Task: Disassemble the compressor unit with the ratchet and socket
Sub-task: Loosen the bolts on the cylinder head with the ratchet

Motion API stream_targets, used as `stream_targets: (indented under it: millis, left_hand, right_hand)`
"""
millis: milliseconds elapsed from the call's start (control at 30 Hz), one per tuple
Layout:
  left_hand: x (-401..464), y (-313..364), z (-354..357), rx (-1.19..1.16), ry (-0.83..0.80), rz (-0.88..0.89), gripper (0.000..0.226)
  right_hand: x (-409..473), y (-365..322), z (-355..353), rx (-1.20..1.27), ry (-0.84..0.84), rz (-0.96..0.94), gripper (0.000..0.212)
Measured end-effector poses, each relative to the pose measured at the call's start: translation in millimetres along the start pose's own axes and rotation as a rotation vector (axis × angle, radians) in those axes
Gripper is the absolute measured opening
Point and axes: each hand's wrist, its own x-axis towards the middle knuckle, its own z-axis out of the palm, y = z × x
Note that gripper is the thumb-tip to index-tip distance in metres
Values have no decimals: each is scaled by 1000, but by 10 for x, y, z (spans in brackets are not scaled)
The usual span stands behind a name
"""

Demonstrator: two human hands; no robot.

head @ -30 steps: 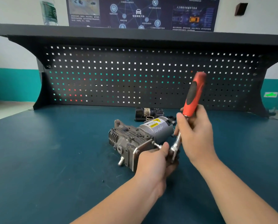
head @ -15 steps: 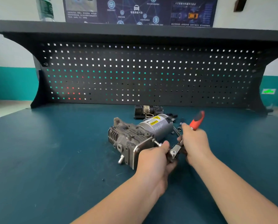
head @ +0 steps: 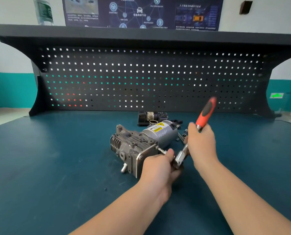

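Note:
The grey compressor unit (head: 141, 143) lies on its side in the middle of the blue bench, its silver motor can with a yellow label pointing to the back right. My left hand (head: 160, 167) grips the ratchet's metal head (head: 180, 157) and the socket extension (head: 161, 150) that reaches a bolt on the unit's end plate. My right hand (head: 201, 145) holds the ratchet low on its red and black handle (head: 206, 111), which points up and to the right. The socket itself is hidden by my left fingers.
A removed black part with a spring ring (head: 152, 117) lies behind the unit near the pegboard (head: 141, 78). Small loose bolts and sockets (head: 183, 134) sit to the right of the motor can. A bottle (head: 44, 11) stands on the shelf above.
The ratchet handle swung down toward the bench, then back up to the right. My left hand stayed on the ratchet head at the bolt.

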Motion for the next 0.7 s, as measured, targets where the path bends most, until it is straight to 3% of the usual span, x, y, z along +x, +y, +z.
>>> stream_targets:
  millis: [100, 167, 233, 367, 467, 533, 600, 700]
  left_hand:
    - [-10, -1, -7, -31, 0, 3, 13]
    - [-16, 5, 2, -59, 8, 8, 12]
    - [-18, 3, 9, -66, 14, 13, 11]
    - [-37, -2, -3, -28, -28, 44, 14]
    - [-44, 3, -21, 2, -67, 50, 18]
    - [-24, 1, -27, 14, -72, 51, 23]
    - [-16, 2, -15, -1, -53, 49, 21]
    - [-9, 10, 12, -37, -2, 38, 13]
  right_hand:
    - [19, 131, 30, 200, -86, 528, 16]
    - [2, 152, 58, 269, -76, 593, 18]
    - [-2, 111, 72, 219, -17, 387, 20]
    - [-165, -83, 42, 78, 67, -298, 22]
    - [-337, -159, 21, -16, -51, -767, 24]
    - [-370, -147, 26, -61, -100, -877, 24]
    - [-305, -127, 44, -36, -30, -766, 26]
    - [-62, -9, 64, -24, 59, -230, 22]
